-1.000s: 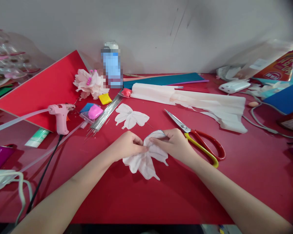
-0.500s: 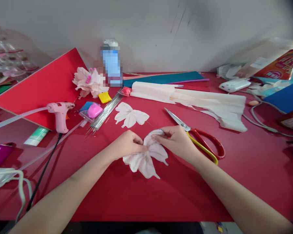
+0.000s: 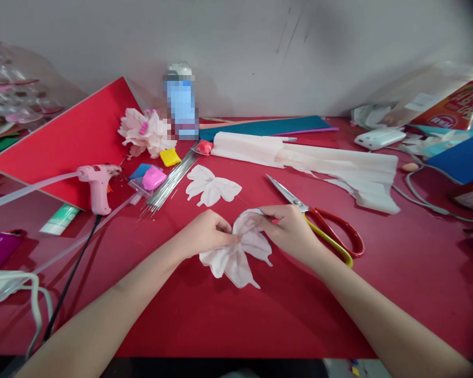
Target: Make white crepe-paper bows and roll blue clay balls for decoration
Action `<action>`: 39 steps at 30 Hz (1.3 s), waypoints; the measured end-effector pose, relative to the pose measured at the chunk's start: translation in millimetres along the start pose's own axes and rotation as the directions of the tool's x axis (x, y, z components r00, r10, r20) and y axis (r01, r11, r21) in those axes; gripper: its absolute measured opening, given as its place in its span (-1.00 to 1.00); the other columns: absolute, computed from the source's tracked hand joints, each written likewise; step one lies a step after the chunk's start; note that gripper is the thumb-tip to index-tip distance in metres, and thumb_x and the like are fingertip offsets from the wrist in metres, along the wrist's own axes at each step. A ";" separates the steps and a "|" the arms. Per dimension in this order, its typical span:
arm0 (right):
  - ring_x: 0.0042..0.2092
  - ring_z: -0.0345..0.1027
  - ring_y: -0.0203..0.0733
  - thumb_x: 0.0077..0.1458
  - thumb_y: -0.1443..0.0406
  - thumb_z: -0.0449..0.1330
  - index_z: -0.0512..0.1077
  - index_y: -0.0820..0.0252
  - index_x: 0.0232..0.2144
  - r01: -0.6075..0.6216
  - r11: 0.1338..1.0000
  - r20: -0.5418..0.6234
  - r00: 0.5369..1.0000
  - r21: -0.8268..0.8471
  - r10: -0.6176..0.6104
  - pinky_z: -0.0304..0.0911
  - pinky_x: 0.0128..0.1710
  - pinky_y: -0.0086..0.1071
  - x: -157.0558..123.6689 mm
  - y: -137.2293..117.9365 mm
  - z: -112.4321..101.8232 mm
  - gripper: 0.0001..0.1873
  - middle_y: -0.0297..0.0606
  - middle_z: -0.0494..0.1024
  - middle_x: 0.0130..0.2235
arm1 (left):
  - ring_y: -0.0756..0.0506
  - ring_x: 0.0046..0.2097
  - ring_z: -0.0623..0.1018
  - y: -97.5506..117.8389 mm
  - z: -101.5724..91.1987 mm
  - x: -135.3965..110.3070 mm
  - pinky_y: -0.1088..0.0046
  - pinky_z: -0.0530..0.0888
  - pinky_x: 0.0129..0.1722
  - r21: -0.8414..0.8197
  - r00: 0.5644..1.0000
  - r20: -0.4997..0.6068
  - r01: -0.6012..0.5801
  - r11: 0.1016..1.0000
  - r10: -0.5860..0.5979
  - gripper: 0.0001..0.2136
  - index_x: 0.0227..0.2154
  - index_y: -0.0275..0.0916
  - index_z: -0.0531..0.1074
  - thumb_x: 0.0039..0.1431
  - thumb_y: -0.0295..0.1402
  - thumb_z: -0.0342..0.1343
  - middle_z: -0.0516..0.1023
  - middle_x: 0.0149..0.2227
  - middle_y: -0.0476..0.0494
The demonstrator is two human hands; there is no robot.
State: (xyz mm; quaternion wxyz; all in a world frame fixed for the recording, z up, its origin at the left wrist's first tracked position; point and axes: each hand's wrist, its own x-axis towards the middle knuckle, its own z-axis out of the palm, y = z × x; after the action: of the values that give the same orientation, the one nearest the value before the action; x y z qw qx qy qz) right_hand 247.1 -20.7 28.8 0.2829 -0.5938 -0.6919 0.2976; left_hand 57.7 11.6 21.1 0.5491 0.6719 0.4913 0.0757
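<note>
A pale pink crepe-paper cut-out point(image 3: 236, 265), shaped like a bow, is gathered at its narrow middle between both hands. Its two lower lobes are spread below the hands, above or on the red sheet point(image 3: 181, 325), which cannot be told exactly, and a thin dark line is seen along its upper edge. The left hand point(image 3: 207, 233) is half closed, with the paper pinched between thumb and curled fingers. The right hand point(image 3: 287, 231) is partly open, and the upper edge is held by its fingertips.

Compared with the earlier frame, the right hand is placed further right and more of the upper paper is exposed between the hands. The scissors point(image 3: 331, 233) lie just beside the right hand, and a second cut-out point(image 3: 213, 186) lies beyond both hands, near a wire bundle point(image 3: 169, 184).
</note>
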 end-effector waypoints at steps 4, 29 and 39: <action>-0.56 -0.11 -0.37 0.08 0.29 0.00 0.07 0.18 -0.70 0.077 0.995 -0.055 0.995 -0.064 -0.081 -0.14 -0.57 -0.41 -0.9 0.9 2.9 -0.66 -0.42 0.07 -0.65 | 0.06 -0.59 0.21 -1.6 0.4 0.7 0.52 0.09 -0.60 0.007 1.000 -0.020 0.002 1.000 -0.002 -0.74 -0.66 -0.29 0.38 -0.10 -0.18 0.16 0.26 -0.66 0.05; -0.56 0.08 -0.43 -0.19 0.18 0.34 0.45 0.27 -0.59 -0.249 0.841 0.117 0.968 0.481 0.221 -0.03 -0.60 -0.48 7.1 5.0 7.6 -0.74 -0.43 0.29 -0.61 | 0.00 -0.47 0.40 3.3 8.3 2.2 0.51 0.27 -0.49 -0.105 0.969 -0.206 -0.159 0.982 0.135 -0.76 -0.58 -0.30 0.43 0.00 -0.21 0.15 0.43 -0.57 -0.03; -0.59 -0.04 -0.45 -0.09 0.22 0.26 0.30 0.25 -0.74 -0.111 0.913 -0.031 0.990 0.393 0.134 -0.07 -0.62 -0.48 2.4 -4.7 7.1 -0.66 -0.47 0.14 -0.67 | 0.04 -0.55 0.29 2.3 9.3 5.5 0.52 0.20 -0.56 -0.095 0.945 -0.285 -0.194 0.976 0.160 -0.72 -0.69 -0.29 0.33 -0.03 -0.23 0.15 0.30 -0.66 0.03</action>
State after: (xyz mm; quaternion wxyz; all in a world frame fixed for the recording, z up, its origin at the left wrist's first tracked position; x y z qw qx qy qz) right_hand 238.4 -19.4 27.7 0.3960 -0.5762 -0.5716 0.4294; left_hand 67.8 9.7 17.0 0.5062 0.6617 0.4948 0.2472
